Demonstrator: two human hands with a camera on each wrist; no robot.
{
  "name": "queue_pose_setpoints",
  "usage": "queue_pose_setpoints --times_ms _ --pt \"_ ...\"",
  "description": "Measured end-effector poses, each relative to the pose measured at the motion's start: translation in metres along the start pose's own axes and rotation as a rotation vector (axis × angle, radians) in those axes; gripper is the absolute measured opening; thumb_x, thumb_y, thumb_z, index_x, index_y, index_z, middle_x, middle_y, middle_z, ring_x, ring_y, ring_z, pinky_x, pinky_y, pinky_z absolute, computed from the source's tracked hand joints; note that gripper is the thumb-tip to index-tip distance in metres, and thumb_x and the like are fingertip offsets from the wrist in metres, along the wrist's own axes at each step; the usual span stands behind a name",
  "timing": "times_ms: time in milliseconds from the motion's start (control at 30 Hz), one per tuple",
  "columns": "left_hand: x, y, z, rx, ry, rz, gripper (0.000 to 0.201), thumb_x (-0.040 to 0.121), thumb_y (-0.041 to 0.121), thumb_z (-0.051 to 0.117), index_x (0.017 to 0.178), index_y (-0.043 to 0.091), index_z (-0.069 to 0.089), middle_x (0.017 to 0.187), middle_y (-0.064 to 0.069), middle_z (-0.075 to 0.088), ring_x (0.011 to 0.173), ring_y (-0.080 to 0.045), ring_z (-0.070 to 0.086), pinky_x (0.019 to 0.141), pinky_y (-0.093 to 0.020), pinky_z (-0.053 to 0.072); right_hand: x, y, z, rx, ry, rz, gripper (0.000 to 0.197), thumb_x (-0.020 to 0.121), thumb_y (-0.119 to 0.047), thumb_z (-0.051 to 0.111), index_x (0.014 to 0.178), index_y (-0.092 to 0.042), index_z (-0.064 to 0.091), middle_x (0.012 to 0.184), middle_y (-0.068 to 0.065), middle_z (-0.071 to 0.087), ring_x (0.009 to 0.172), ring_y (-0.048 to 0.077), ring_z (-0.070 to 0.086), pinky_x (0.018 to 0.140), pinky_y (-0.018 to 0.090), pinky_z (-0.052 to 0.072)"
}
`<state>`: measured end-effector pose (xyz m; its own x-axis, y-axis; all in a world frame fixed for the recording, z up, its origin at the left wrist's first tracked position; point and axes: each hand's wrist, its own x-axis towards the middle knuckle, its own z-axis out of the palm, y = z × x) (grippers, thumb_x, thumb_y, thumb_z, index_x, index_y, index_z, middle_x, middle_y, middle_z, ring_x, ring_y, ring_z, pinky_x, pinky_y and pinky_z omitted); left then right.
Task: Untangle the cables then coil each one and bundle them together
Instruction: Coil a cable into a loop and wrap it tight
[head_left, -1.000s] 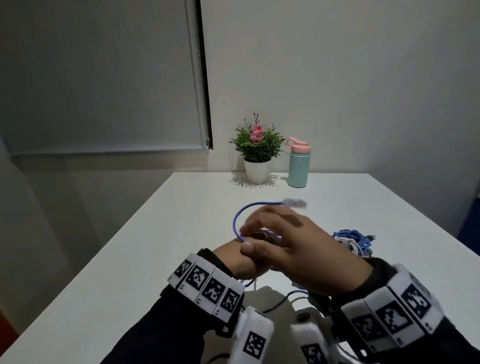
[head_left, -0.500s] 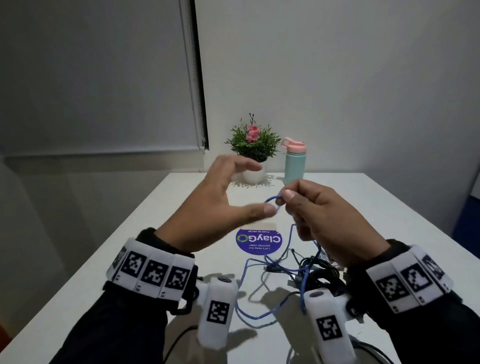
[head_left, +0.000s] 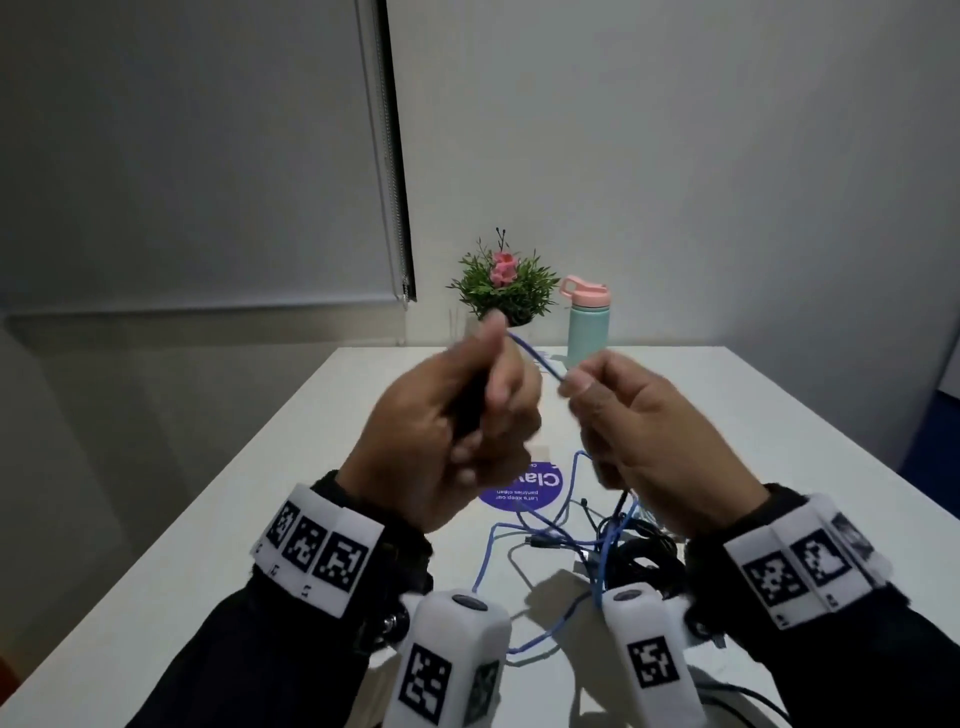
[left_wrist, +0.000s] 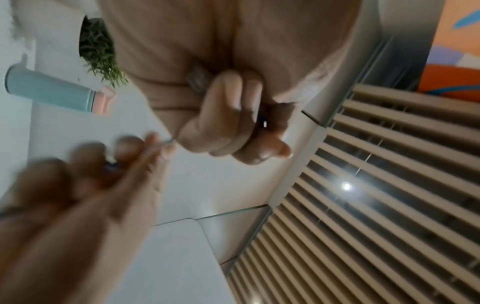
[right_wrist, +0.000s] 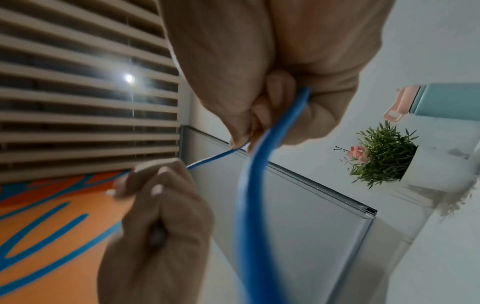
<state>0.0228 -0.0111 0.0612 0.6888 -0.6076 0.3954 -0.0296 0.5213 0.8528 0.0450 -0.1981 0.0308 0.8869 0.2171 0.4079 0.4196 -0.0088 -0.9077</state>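
White walls and a lowered blind (head_left: 197, 156) back a white table (head_left: 156, 597). At its far edge a small plant sits in a white pot (head_left: 501, 288), with a capped teal bottle (head_left: 587, 325) upright beside it. Both hands are raised above the table. The left hand (head_left: 441, 431) is curled, pinching one end of a blue cable (head_left: 535, 358); the right hand (head_left: 649, 441) pinches it further along. That short stretch slopes down from left to right. The rest drops onto a tangle of blue and black cables (head_left: 613, 545) on the table below, beside a purple sticker (head_left: 524, 493).
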Motion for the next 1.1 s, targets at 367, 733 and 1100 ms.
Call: queue_pose_setpoints --times_ms 367,733,1100 --pt "-0.001 0.001 -0.043 0.945 0.448 0.177 0.039 0.104 0.038 0.039 0.097 0.018 0.071 0.074 -0.008 0.068 0.060 -0.020 0.065 0.059 -0.035 0.053 -0.019 -0.016 0.022 0.163 -0.390 0.083 0.014 0.094 -0.026 0.059 0.082 -0.020 0.056 0.054 -0.010 0.033 0.042 0.007 0.023 0.039 0.015 0.024" --pt "0.002 -0.007 -0.006 -0.099 -0.127 0.018 0.038 0.103 0.025 0.044 0.118 0.000 0.068 0.105 -0.015 0.074 0.087 -0.022 0.075 0.079 -0.034 0.060 -0.015 0.011 0.029 -0.210 -0.238 -0.012 0.042 0.104 -0.020 0.045 0.069 -0.034 0.062 0.051 -0.009 0.039 0.040 0.006 0.029 0.038 0.018 0.026" --pt "-0.002 0.003 -0.032 1.235 0.334 -0.095 0.044 0.105 0.043 0.039 0.103 0.016 0.074 0.062 0.004 0.057 0.046 -0.010 0.050 0.054 -0.026 0.040 -0.008 -0.007 0.002 -0.180 -0.093 -0.136 0.015 0.092 -0.020 0.067 0.080 -0.012 0.066 0.049 -0.014 0.046 0.042 0.003 0.035 0.044 0.018 0.032"
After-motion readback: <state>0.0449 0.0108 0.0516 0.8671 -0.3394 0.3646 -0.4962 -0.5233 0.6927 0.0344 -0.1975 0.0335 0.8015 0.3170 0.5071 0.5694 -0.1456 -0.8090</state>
